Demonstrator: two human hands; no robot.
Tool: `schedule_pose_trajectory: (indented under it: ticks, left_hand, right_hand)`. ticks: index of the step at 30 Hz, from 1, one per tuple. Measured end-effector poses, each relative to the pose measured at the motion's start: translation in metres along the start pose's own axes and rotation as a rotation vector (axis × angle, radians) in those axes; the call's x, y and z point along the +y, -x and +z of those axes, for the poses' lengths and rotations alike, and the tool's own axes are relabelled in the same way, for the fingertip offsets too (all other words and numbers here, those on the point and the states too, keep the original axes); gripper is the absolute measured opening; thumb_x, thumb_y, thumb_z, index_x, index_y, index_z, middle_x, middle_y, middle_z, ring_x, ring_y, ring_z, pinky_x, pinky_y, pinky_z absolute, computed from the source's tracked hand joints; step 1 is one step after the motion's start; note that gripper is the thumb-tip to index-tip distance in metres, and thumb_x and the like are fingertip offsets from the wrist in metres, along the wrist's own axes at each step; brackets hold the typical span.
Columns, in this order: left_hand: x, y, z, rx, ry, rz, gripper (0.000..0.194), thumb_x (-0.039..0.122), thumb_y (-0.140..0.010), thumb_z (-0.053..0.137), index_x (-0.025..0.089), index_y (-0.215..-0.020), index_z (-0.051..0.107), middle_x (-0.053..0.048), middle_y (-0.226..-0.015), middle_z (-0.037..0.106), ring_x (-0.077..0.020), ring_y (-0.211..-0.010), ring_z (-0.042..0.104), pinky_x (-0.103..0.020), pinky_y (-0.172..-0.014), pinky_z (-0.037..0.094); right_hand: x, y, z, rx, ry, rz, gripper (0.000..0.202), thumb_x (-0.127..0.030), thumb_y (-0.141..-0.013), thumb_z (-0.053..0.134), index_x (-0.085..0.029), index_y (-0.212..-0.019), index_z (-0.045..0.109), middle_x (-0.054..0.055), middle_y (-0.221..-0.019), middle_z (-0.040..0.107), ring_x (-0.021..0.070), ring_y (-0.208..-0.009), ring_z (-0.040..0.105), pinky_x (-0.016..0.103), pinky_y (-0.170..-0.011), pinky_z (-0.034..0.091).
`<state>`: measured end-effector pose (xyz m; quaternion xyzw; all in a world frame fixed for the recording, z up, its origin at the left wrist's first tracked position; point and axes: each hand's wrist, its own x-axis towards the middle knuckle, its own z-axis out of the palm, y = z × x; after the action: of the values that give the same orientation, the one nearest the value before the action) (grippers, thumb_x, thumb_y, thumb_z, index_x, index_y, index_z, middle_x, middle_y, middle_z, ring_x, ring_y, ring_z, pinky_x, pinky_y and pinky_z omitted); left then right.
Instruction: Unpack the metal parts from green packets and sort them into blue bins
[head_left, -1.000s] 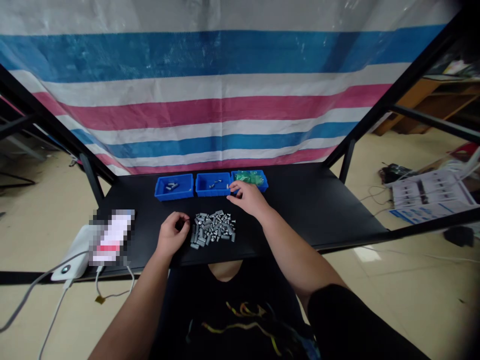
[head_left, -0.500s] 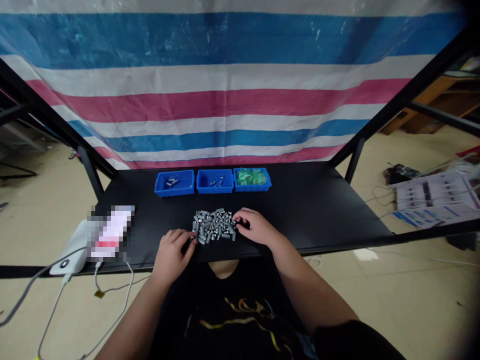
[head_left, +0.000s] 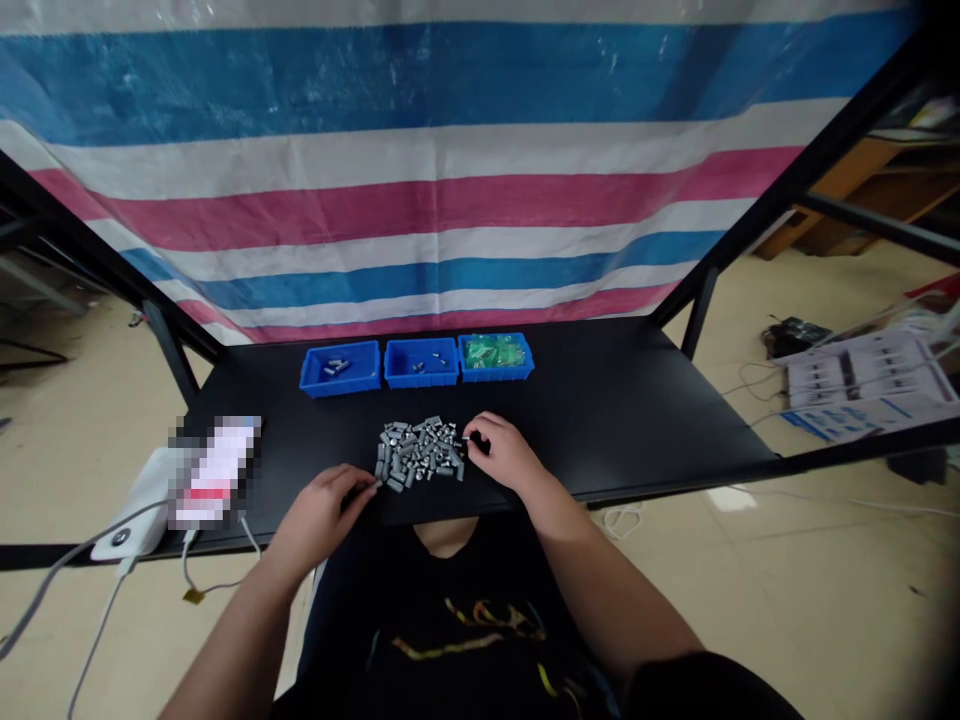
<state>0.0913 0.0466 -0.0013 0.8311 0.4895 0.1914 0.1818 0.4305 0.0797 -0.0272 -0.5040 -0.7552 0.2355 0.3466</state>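
A pile of small metal parts, grey cylinders mixed with shiny screws, lies near the table's front edge. At its left edge my left hand is closed, thumb and forefinger pinching a small grey cylinder. My right hand is at the pile's right side, its fingertips closed on a small shiny screw. Behind the pile, a blue bin on the left holds a few grey cylinders. The middle blue bin has a few small screws in it.
A third blue bin contains green plastic packets. To the left, a blurred phone and a white power bank with cables lie on the black table. A striped sheet hangs behind.
My left hand has drawn slightly left and now pinches a cylinder at the pile's edge. My right fingertips have closed on a screw. The view has shifted a little.
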Motion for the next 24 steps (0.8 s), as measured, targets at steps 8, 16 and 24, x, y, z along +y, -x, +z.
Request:
schedule_pose_trajectory:
  ticks: [8,16,24]
  left_hand:
    - [-0.012,-0.106,-0.066,0.383,-0.227,-0.186,0.031,0.046,-0.09,0.061,0.022,-0.104,0.075,-0.01,-0.101,0.075,-0.0268,-0.09,0.068,-0.034,-0.08,0.052]
    - [0.002,-0.076,-0.041,0.332,-0.247,-0.343,0.02,0.039,-0.089,0.061,0.025,-0.097,0.073,-0.004,-0.084,0.074,-0.0229,-0.072,0.066,-0.03,-0.064,0.043]
    - [0.003,-0.028,0.01,0.216,0.017,-0.245,0.018,0.037,-0.092,0.059,0.027,-0.1,0.07,-0.002,-0.091,0.074,-0.019,-0.078,0.069,-0.029,-0.073,0.051]
  right_hand:
    - [0.002,0.0,-0.001,0.013,-0.008,-0.019,0.019,-0.007,-0.081,0.062,-0.022,-0.093,0.066,0.002,-0.091,0.064,0.0151,-0.077,0.058,0.027,-0.073,0.046]
    - [0.0,0.002,-0.005,-0.024,-0.018,-0.061,0.021,-0.004,-0.076,0.06,-0.022,-0.086,0.063,-0.001,-0.082,0.061,0.0141,-0.074,0.056,0.027,-0.075,0.043]
    - [-0.008,-0.029,-0.018,-0.175,-0.076,-0.103,0.009,-0.012,-0.079,0.065,-0.021,-0.08,0.065,-0.002,-0.074,0.06,0.0116,-0.065,0.053,0.025,-0.066,0.041]
